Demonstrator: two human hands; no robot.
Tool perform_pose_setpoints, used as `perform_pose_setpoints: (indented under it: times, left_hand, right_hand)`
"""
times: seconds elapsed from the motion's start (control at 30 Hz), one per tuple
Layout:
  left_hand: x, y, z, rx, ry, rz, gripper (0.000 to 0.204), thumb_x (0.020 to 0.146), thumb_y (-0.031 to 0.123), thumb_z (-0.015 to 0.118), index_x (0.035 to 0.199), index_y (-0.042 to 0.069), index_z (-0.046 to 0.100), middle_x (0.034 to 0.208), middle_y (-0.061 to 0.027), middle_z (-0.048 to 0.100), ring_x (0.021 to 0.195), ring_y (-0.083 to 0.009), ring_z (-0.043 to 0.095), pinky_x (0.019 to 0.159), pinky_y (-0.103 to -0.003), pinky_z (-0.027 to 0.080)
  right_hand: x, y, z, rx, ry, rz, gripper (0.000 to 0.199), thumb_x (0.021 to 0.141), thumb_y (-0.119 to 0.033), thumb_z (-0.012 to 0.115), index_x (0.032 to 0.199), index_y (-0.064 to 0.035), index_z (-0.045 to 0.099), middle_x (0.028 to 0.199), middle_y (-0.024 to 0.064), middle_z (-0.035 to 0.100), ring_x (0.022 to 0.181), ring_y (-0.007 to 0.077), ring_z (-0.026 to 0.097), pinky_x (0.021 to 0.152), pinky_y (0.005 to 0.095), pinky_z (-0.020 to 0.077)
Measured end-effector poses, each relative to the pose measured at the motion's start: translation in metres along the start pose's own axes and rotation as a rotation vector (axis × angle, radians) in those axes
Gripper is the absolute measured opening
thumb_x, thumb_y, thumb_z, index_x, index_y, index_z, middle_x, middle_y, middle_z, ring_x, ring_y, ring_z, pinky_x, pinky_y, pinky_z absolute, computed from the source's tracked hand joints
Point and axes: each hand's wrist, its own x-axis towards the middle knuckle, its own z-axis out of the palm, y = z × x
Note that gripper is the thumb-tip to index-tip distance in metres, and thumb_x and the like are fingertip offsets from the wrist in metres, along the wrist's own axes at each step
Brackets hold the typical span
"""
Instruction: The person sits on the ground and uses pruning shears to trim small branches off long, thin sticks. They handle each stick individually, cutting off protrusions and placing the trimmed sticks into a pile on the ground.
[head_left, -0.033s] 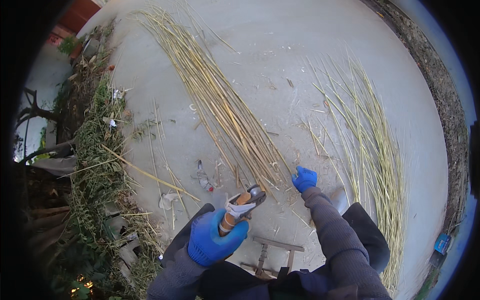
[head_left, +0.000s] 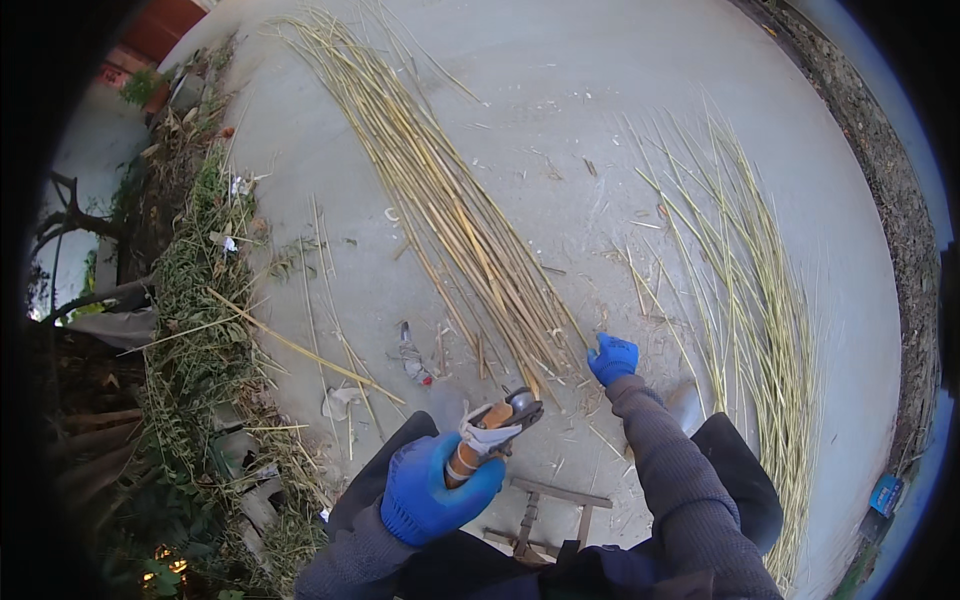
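My left hand (head_left: 437, 490), in a blue glove, is closed around the wooden handle of a hand tool (head_left: 492, 430). Its head is dark metal with a rounded part, and whitish strips are wound about the handle; its exact kind is unclear. My right hand (head_left: 613, 359), also gloved in blue, has its fingers curled at the near end of a thin stalk on the right side of a bundle of long yellowish stalks (head_left: 455, 215). That bundle lies on the ground, running from the far left toward me. The tool's head is just short of its near ends.
A second, greener pile of thin stalks (head_left: 750, 290) lies to the right. Leafy debris (head_left: 200, 330) lines the left edge. A small wooden frame (head_left: 560, 495) stands between my legs. A crumpled clear bottle (head_left: 411, 355) and scattered chips lie on the concrete (head_left: 560, 60).
The view has shifted a little, so the ground and stalks appear slightly farther right. My left hand and the tool sit slightly lower and more to the right; both grips look the same.
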Motion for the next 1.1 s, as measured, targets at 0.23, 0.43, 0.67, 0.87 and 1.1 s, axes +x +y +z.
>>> perform_pose_setpoints:
  times: [0.23, 0.43, 0.67, 0.87, 1.1]
  left_hand:
    - [0.016, 0.007, -0.015, 0.280, -0.045, 0.315, 0.021, 0.086, 0.011, 0.068, 0.102, -0.001, 0.065, 0.085, -0.0074, 0.070, 0.074, -0.0142, 0.066, 0.064, -0.029, 0.053]
    - [0.020, 0.010, -0.019, 0.079, -0.144, -0.065, 0.021, 0.079, 0.015, 0.074, 0.097, 0.004, 0.071, 0.079, -0.0091, 0.070, 0.071, -0.0229, 0.069, 0.068, -0.034, 0.053]
    - [0.000, -0.001, -0.015, 0.042, 0.025, 0.009, 0.023, 0.083, 0.025, 0.072, 0.086, 0.002, 0.068, 0.068, -0.0150, 0.065, 0.062, -0.0282, 0.068, 0.058, -0.037, 0.051]
    - [0.000, -0.022, -0.010, -0.062, 0.123, 0.117, 0.028, 0.089, 0.018, 0.067, 0.106, -0.003, 0.064, 0.076, -0.0081, 0.070, 0.069, -0.0132, 0.070, 0.059, -0.027, 0.055]
    - [0.002, -0.035, -0.013, -0.295, 0.147, 0.159, 0.031, 0.092, 0.022, 0.068, 0.109, -0.004, 0.063, 0.080, -0.0101, 0.070, 0.070, -0.0162, 0.071, 0.056, -0.027, 0.056]
  right_hand:
    - [0.064, -0.009, 0.049, -0.250, -0.154, -0.025, 0.029, 0.078, -0.037, 0.068, 0.097, -0.0146, 0.064, 0.090, 0.0110, 0.070, 0.085, 0.0306, 0.069, 0.074, 0.0463, 0.0482]
    - [0.058, -0.002, 0.035, -0.160, -0.142, -0.097, 0.021, 0.079, -0.025, 0.064, 0.096, -0.0127, 0.065, 0.089, 0.0123, 0.070, 0.084, 0.0316, 0.069, 0.075, 0.0459, 0.0494]
    - [-0.005, -0.027, -0.121, 0.650, -0.460, -0.149, 0.027, 0.089, -0.029, 0.061, 0.097, -0.0052, 0.069, 0.078, 0.0087, 0.070, 0.071, 0.0201, 0.068, 0.066, 0.0345, 0.0524]
    - [-0.088, -0.065, -0.261, 0.964, -0.666, -0.115, 0.029, 0.099, -0.028, 0.056, 0.110, -0.0044, 0.069, 0.077, 0.0028, 0.068, 0.066, 0.0078, 0.060, 0.062, 0.0240, 0.0499]
    - [-0.234, -0.046, -0.327, 1.225, -0.753, -0.070, 0.035, 0.101, -0.030, 0.053, 0.116, -0.0008, 0.066, 0.077, 0.0051, 0.068, 0.074, 0.0134, 0.065, 0.066, 0.0268, 0.0507]
